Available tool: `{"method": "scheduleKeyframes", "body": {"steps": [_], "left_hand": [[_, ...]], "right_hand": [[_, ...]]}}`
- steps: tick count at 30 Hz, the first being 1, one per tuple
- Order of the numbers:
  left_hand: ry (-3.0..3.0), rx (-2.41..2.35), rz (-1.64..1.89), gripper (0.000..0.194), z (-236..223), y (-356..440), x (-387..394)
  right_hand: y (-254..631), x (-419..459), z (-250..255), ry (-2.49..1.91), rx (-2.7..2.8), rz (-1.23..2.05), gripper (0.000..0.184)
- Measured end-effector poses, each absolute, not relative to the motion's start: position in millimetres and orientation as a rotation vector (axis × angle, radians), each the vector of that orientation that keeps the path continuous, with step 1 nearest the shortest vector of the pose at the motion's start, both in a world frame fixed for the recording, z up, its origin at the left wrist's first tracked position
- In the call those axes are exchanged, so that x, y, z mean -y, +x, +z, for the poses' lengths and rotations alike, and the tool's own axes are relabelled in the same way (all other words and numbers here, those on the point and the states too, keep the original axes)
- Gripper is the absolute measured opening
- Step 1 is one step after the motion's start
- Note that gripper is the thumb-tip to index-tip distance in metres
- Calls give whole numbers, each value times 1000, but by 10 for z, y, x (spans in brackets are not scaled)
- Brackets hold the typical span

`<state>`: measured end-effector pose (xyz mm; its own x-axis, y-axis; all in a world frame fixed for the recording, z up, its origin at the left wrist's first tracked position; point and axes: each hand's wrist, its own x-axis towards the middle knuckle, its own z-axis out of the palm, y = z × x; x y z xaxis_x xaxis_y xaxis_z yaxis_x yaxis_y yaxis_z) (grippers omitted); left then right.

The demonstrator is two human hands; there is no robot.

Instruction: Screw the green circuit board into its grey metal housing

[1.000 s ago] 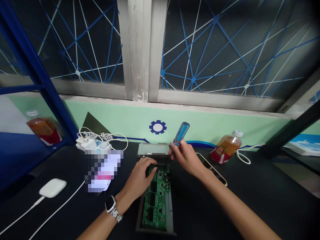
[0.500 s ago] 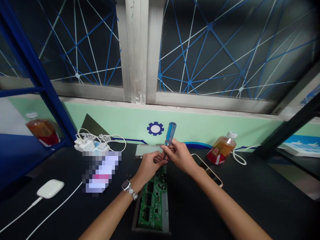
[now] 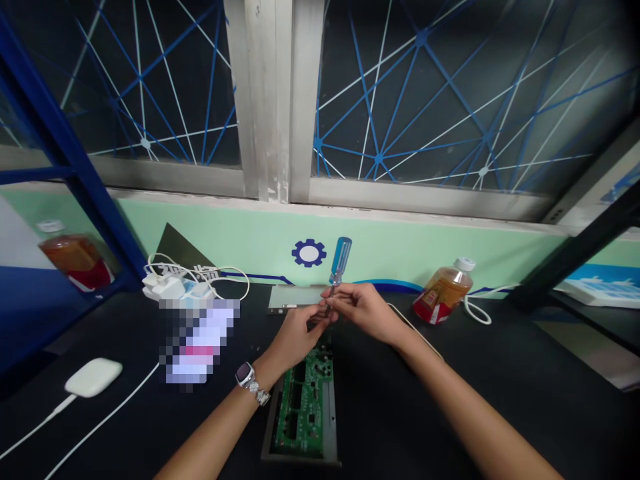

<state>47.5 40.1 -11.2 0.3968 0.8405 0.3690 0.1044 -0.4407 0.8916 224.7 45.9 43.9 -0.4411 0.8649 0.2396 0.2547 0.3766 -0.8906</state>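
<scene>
Right hand (image 3: 367,310): fingers pinched on screwdriver (image 3: 341,260). Left hand (image 3: 305,332): fingers curled at shaft; grip unclear. Green circuit board (image 3: 310,410) below; bare black tabletop (image 3: 400,420) rightward.

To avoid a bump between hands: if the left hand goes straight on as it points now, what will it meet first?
The left hand would probably meet the screwdriver first, low on its shaft, with the right hand just beyond. They overlap here, so they may already touch; depth is unclear.
</scene>
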Motion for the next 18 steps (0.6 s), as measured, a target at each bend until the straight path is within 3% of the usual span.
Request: {"method": "scheduleKeyframes", "body": {"steps": [12,15,18], "left_hand": [[1772,-983,1177,19,-186,514,-440],[1770,-919,1131,18,-199,487,-451],[1826,-885,1087,22,-177,467,-441]], "right_hand": [[2121,-477,307,-1110,1816,655,24],[2139,-473,358,-1088,1864,731,19],[2187,-458,440,-988,1876,999,29]]}}
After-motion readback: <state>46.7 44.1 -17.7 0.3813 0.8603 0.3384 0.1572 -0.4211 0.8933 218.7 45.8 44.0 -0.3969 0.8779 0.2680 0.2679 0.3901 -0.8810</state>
